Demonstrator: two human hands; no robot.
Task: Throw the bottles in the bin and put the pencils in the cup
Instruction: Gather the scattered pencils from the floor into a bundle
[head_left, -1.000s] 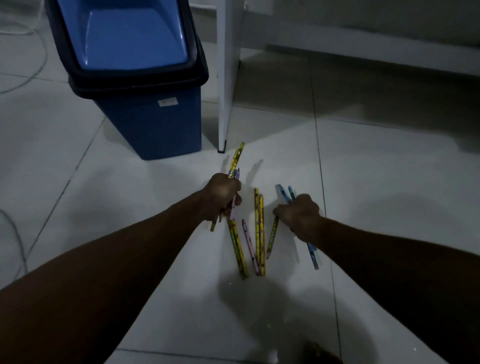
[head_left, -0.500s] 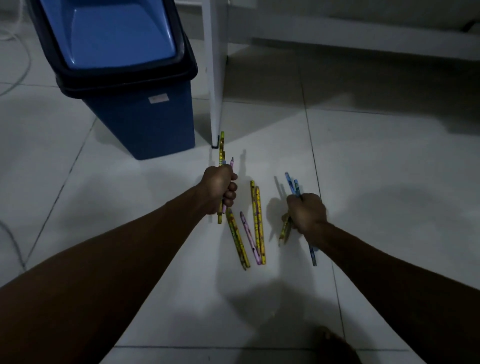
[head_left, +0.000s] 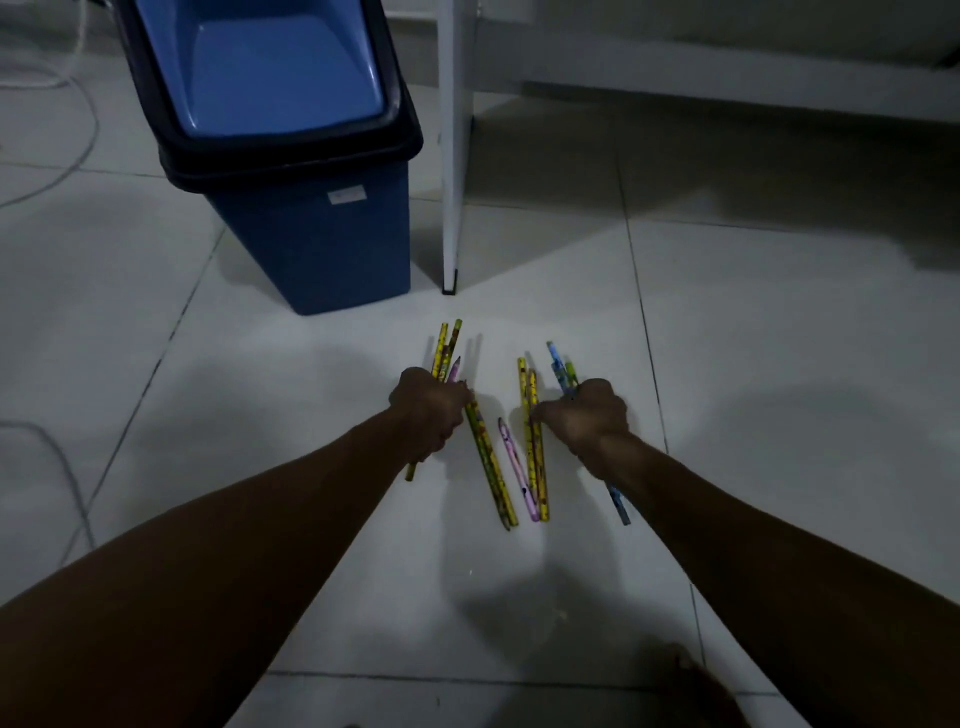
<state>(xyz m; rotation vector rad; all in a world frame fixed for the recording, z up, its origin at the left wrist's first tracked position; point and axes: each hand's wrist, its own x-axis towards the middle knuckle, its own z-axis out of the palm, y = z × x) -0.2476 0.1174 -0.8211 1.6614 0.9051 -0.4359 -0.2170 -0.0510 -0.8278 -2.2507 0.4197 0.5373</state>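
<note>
Several coloured pencils lie on the white tiled floor between my hands: a yellow one (head_left: 491, 462), a pink one (head_left: 517, 465) and a yellow pair (head_left: 535, 441). My left hand (head_left: 431, 410) is shut on a bunch of yellow and pink pencils (head_left: 445, 351) that stick out above the fist. My right hand (head_left: 587, 415) is shut on blue and green pencils (head_left: 558, 366), and its fingertips touch the yellow pair. A blue bin (head_left: 291, 156) with a black rim and a blue swing lid stands beyond my left hand. No cup or bottle is in view.
A white furniture leg (head_left: 451, 156) stands just right of the bin, close behind the pencils. A white base runs along the back right (head_left: 727, 88). Cables (head_left: 67, 467) trail over the floor at the left. A foot (head_left: 696, 686) shows at the bottom edge.
My left hand now holds more pencils, with a second yellow one added. My right hand has shifted left onto the yellow pair on the floor, still gripping the blue and green pencils.
</note>
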